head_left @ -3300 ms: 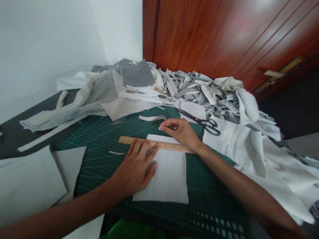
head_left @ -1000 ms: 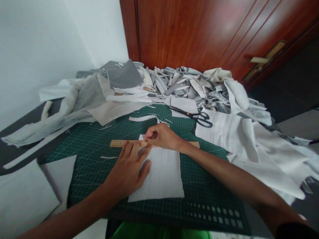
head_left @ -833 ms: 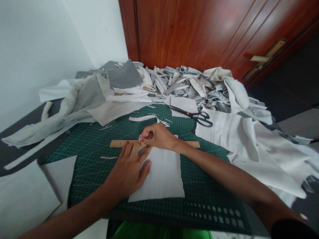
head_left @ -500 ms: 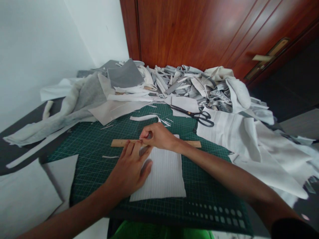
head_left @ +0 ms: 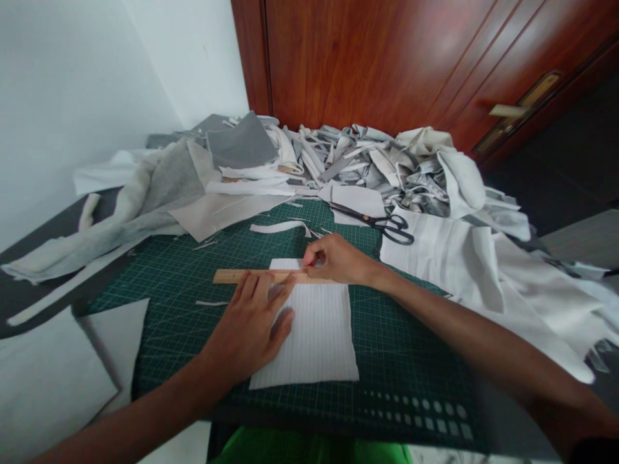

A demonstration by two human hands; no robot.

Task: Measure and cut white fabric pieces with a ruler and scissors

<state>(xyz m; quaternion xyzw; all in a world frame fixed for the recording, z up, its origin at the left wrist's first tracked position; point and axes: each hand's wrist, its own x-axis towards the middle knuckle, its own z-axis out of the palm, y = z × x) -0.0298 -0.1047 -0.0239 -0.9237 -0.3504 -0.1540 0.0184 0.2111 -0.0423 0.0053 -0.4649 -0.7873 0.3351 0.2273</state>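
Observation:
A wooden ruler (head_left: 251, 276) lies across the top part of a ribbed white fabric piece (head_left: 309, 335), which rests on a green cutting mat (head_left: 406, 367). My left hand (head_left: 249, 325) is spread flat, with its fingertips on the ruler and its palm side over the cloth. My right hand (head_left: 336, 260) sits on the ruler's upper edge at the cloth's top, fingers curled. Those fingers hide whatever may be between them.
Black-handled scissors (head_left: 382, 225) lie on a white scrap above the mat. A heap of fabric scraps (head_left: 367, 171) rises behind it, with white cloth (head_left: 435, 270) to the right. Pale sheets (head_left: 116, 348) lie lower left. A wooden door (head_left: 367, 64) stands behind.
My right hand has slid rightward along the ruler, away from my left hand. The ruler and cloth stay in place, and my left hand has hardly moved.

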